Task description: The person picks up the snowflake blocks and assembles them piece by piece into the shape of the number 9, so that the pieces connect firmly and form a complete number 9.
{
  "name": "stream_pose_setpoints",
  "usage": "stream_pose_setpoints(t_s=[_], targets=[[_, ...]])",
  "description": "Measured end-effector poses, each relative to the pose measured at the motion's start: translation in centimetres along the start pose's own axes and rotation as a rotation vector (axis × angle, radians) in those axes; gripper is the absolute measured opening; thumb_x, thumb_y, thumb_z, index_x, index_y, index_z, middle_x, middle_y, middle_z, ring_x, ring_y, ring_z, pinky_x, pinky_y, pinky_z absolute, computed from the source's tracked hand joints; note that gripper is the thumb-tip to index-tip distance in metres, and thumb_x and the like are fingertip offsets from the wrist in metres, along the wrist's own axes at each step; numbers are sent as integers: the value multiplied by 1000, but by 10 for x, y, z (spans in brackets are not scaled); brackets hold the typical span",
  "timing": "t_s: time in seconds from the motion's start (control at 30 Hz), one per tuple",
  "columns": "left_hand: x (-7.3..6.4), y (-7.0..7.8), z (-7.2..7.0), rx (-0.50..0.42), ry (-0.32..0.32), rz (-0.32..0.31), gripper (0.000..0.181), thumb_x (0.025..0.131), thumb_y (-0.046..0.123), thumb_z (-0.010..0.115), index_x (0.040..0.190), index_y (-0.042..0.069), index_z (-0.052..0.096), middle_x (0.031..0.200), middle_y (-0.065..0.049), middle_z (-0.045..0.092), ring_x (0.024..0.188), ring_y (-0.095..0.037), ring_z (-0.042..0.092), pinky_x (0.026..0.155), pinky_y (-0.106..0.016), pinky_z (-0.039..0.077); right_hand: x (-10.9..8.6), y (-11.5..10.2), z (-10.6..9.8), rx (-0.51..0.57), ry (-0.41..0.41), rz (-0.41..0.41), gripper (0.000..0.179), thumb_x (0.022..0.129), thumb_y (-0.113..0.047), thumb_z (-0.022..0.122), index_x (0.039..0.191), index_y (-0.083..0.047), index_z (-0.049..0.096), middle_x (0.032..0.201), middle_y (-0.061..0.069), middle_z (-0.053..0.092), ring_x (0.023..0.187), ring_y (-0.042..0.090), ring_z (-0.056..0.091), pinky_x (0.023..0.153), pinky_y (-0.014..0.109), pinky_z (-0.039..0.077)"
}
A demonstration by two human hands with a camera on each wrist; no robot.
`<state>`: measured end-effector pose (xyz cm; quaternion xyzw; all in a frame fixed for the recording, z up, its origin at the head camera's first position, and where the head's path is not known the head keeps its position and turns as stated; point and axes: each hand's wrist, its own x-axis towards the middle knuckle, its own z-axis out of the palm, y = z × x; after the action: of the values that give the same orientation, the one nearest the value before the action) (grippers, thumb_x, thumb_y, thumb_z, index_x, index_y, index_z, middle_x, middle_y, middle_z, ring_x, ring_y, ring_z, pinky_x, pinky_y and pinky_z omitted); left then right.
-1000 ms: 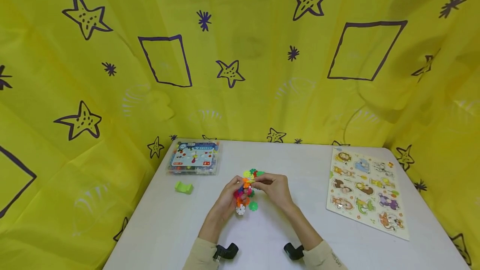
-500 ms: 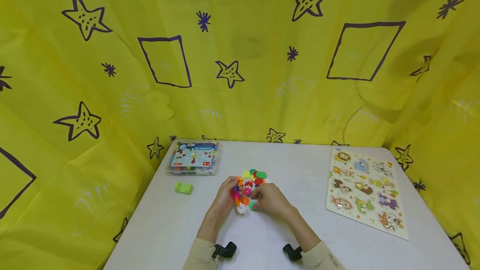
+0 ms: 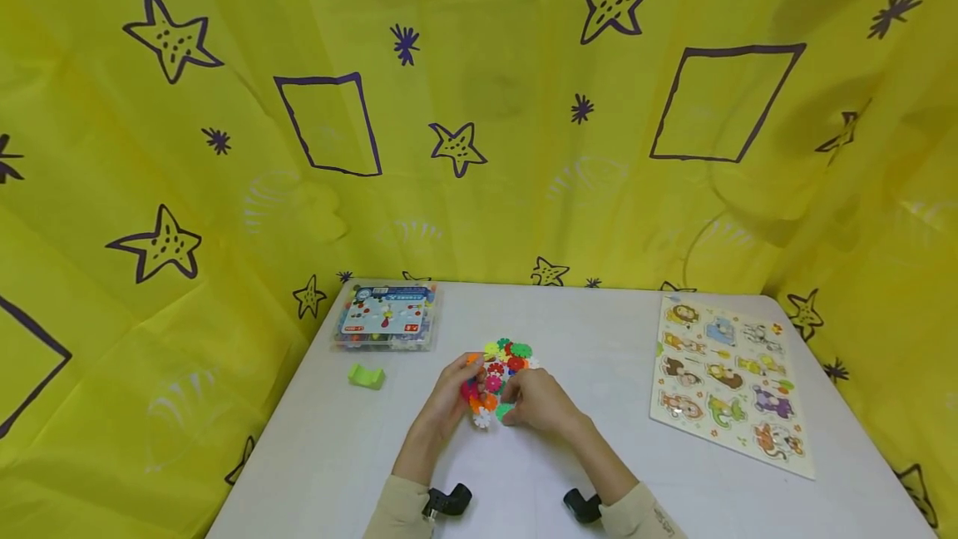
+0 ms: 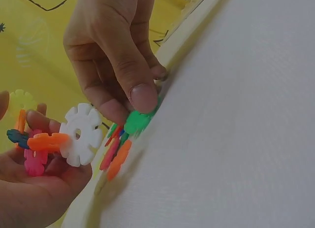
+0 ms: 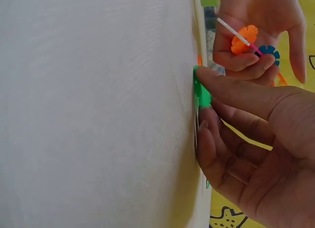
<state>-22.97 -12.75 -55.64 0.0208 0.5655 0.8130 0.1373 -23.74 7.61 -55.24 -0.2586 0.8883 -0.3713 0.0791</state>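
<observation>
In the head view my left hand [image 3: 446, 396] holds a joined cluster of notched plastic snowflake discs. The left wrist view shows this cluster's white disc [image 4: 81, 134], orange disc [image 4: 48, 141], pink disc [image 4: 35, 161] and dark blue disc [image 4: 17, 138] resting against its curled fingers. My right hand [image 3: 546, 399] is just to the right, low over the table. Its thumb and finger pinch a green snowflake disc [image 4: 137, 122], which stands partly hidden by the fingertips. Beyond the hands, several loose discs lie on the table, among them a red disc [image 3: 516, 363].
At the back left stands a clear plastic box [image 3: 385, 318] with a printed label and coloured pieces inside. A light green block [image 3: 367, 376] lies in front of it. To the right is a wooden animal puzzle board [image 3: 729, 381]. A yellow patterned curtain [image 3: 494, 223] surrounds the white table [image 3: 299, 472].
My right hand has moved down from the pieces at my left fingertips to the green disc on the table. The left hand keeps the cluster and stays nearly in place.
</observation>
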Motion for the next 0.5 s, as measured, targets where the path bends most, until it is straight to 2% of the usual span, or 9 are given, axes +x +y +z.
stream_pose_setpoints(t_s=[0.27,0.4,0.5], targets=[[0,-1,-1,-6,-16,-4,29,109,24,54,118,-4,57,87,-2,60,75,-13,51,69,-24,46,-1,-5,-8,87,56,24,14,81,0,84,82,-9,73,70,-7,64,63,10,60,58,26,52],[1,-2,-1,-4,-13,-6,28,109,24,54,115,-4,56,82,0,55,72,-13,48,65,-23,44,0,-7,-13,143,135,54,13,82,-5,86,84,-9,73,69,-6,65,60,9,62,57,26,53],[2,-3,-1,8,-20,-3,29,109,23,54,115,-5,56,81,1,51,72,-12,45,64,-22,42,0,-9,-17,231,209,80,12,84,-9,86,86,-8,74,71,-3,68,59,14,66,56,27,55]])
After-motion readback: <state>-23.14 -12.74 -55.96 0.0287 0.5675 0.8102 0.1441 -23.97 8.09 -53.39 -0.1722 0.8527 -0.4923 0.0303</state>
